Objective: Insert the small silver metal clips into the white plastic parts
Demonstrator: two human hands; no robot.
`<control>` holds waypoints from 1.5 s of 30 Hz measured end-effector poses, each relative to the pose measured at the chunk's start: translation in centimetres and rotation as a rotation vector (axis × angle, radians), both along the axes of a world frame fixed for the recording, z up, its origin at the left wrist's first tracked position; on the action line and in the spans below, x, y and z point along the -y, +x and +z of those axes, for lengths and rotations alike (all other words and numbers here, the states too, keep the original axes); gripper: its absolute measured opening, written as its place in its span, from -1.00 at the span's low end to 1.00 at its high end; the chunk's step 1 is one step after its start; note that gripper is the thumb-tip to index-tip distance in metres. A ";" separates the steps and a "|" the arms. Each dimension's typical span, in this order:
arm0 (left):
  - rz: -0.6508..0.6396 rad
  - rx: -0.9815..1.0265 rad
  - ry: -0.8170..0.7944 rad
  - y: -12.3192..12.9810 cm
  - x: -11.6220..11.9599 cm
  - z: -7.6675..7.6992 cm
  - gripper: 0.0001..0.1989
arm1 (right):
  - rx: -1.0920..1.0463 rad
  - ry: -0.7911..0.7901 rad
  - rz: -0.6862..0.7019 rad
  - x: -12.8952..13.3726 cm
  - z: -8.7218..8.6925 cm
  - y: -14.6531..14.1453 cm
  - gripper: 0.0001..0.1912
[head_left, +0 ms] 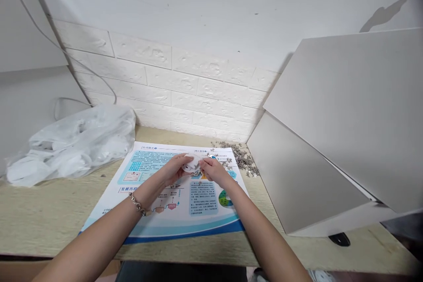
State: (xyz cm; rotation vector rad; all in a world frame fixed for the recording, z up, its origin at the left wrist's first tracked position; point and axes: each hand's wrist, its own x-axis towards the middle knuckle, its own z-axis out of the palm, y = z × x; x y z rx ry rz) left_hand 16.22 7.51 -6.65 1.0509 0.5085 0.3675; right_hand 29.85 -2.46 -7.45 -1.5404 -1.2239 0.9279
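Observation:
A small white rounded piece [191, 164] is gripped in my left hand [176, 168], its thumb lying over the top. My right hand [213, 171] is closed in a pinch at the right edge of that piece; whatever sits between its fingertips is too small to make out. Beneath both hands lies a printed poster sheet [158, 224] with blue panels and charts. A few small silvery metal pieces [195, 173] show on the sheet just below the white piece. A bead bracelet circles my left wrist.
Small metal parts [243, 158] are heaped at the sheet's far right corner. To the left, a translucent plastic bag [82, 141] holds white pieces. Large white panels [330, 132] stand on the right, with a black object [339, 239] beneath. A white brick-patterned wall [185, 83] closes off the back.

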 end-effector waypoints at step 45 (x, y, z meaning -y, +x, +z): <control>0.021 -0.058 0.346 -0.1 0.5 1.5 -0.78 | 0.173 -0.079 -0.170 -0.2 0.4 -0.9 -0.61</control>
